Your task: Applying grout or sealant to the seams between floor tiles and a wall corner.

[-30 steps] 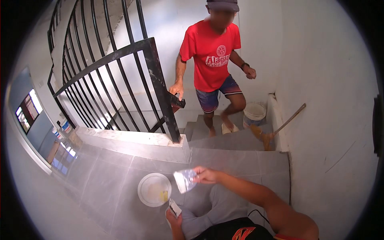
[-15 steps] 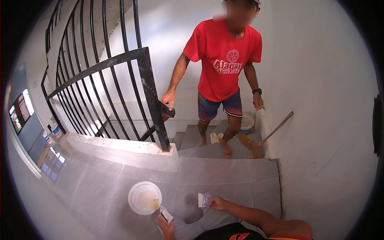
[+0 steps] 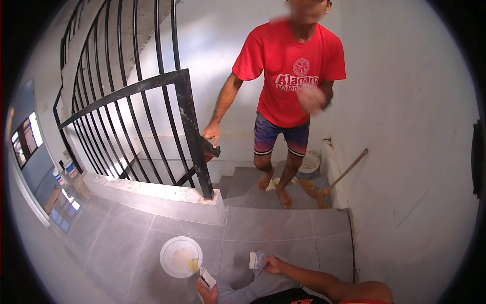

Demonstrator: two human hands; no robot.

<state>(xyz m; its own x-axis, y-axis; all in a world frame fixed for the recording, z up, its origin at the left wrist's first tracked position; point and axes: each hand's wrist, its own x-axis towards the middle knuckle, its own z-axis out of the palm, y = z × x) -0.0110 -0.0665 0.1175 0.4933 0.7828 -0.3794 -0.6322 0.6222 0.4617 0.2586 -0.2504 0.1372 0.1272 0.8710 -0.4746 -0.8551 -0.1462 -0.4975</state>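
My left hand (image 3: 206,292) is closed around a putty knife (image 3: 207,278), its flat blade smeared with white paste. In my right hand (image 3: 273,264) is another putty knife (image 3: 256,260), with white paste along its blade and my fingers at its right end. The two blades are apart, both above my grey-trousered legs. Just left of my left hand stands a round white bucket (image 3: 164,249) holding pale paste. A yellow piece (image 3: 193,264) lies inside it, near the rim; I cannot make out its kind.
Facing me on the stairs, a person in a red shirt (image 3: 291,109) holds the black railing (image 3: 185,131). A broom (image 3: 349,169) leans on the right wall beside another bucket (image 3: 310,164). A low white kerb (image 3: 152,202) runs under the railing. White containers (image 3: 71,168) stand far left.
The person on the stairs has shifted their feet and raised one hand, blurred, to chest height. My hands keep hold of both putty knives, nearly still. The view has shifted slightly.
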